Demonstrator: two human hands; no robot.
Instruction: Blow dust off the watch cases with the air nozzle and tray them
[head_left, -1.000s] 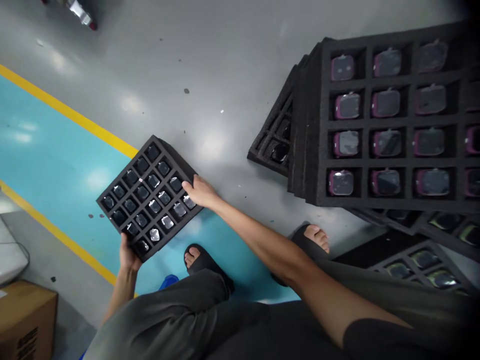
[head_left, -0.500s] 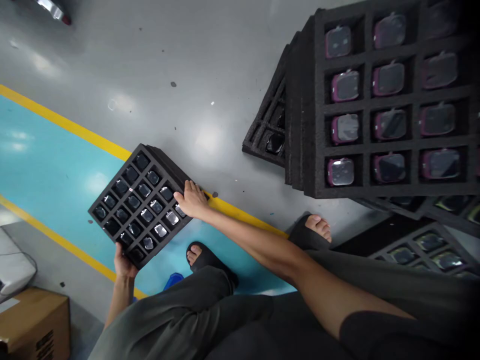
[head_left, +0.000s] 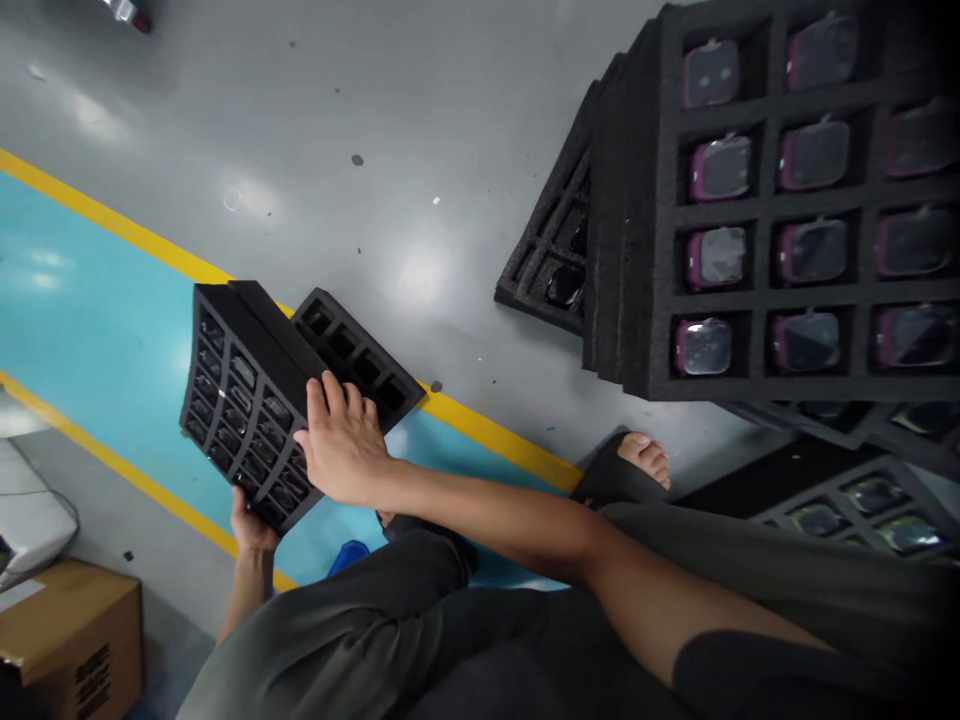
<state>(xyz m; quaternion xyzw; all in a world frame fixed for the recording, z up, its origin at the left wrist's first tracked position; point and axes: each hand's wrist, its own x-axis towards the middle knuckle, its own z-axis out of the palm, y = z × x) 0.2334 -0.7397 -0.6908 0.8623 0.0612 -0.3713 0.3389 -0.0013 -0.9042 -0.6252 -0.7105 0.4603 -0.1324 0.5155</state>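
Observation:
Two black foam trays, stacked, are tilted up on their side; the front foam tray (head_left: pixel 244 400) has several cells, each holding a dark watch-like device. My left hand (head_left: pixel 253 525) grips its lower corner, thumb over the edge. My right hand (head_left: pixel 345 440) is wrapped over the right edge of the trays, back of the hand up. Behind them another black foam tray (head_left: pixel 401 385) lies lower down, its cells dark. Whether devices lie in that tray I cannot tell.
At the right stands a tall stack of foam trays (head_left: pixel 664 300) with pink-edged devices, and lower trays (head_left: pixel 862 510) lie beside it. A cardboard box (head_left: pixel 97 630) sits at the lower left. My feet and a blue object (head_left: pixel 349 556) are near.
The held trays have tilted up and leftward, uncovering the tray beneath. My right hand has moved left with their edge; my left hand remains at the lower corner.

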